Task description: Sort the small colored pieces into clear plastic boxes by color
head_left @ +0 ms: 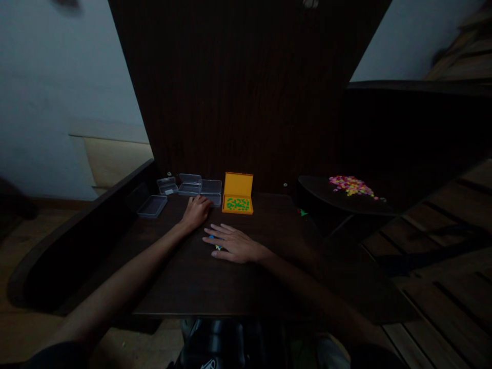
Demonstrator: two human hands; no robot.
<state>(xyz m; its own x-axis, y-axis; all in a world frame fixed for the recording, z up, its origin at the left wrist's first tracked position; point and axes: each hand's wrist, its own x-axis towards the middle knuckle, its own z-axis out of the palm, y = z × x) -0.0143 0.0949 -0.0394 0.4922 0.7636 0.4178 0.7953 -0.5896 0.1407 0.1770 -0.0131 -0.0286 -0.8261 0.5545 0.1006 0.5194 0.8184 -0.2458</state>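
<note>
My left hand (197,211) is at the front left corner of an open clear plastic box (212,187). Its fingers are bent over the box's edge, and the fingertips are partly hidden. Palm down and with fingers spread, my right hand (236,245) lies low over the dark tabletop. Small blue and yellow pieces (219,247) show between and under its fingers. Behind my right hand stands an open yellow-orange box (239,180), its lid upright. Many small green pieces (237,204) lie in its tray.
More open clear boxes, one at the back (189,183), a small one (167,185) and one at the left (152,206), stand nearby. A pile of pink and yellow pieces (351,186) lies on a raised side shelf (326,192). Green and red bits (302,212) sit below it. A dark panel (246,102) rises behind.
</note>
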